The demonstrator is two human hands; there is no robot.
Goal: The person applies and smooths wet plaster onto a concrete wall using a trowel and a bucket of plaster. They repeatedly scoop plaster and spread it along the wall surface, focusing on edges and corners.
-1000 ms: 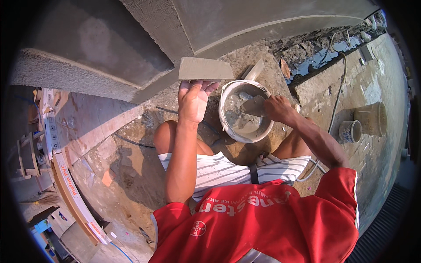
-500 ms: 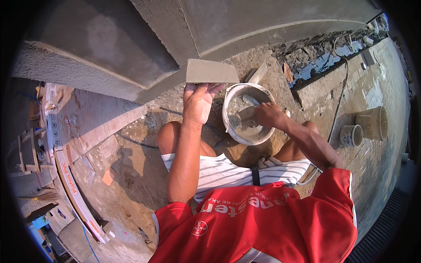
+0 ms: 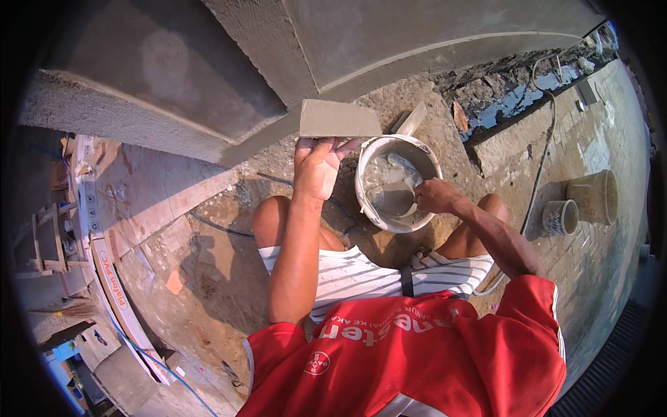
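Note:
My left hand point(image 3: 317, 168) grips a flat grey rectangular board point(image 3: 339, 118) from below, just in front of the plastered wall base. My right hand point(image 3: 436, 196) is closed on a trowel, whose blade point(image 3: 393, 197) is down in wet grey mix inside a pale bucket point(image 3: 363, 182). The trowel's handle is mostly hidden by my fingers. The bucket sits between my bent knees, below and to the right of the board. A long pale strip point(image 3: 413, 119) lies behind the bucket.
Plastered walls point(image 3: 417, 28) rise ahead. A rubble trench point(image 3: 500, 104) runs at upper right, with a hose point(image 3: 549, 139) beside it. Two smaller containers, one white point(image 3: 559, 217), one tan point(image 3: 592, 197), stand at right. Long boxes point(image 3: 121, 292), a broom point(image 3: 73, 309) and wooden pieces lie at left.
The board and my left hand appear lower and slightly right in view, as does the bucket. My right hand has dipped the trowel blade lower in the mix.

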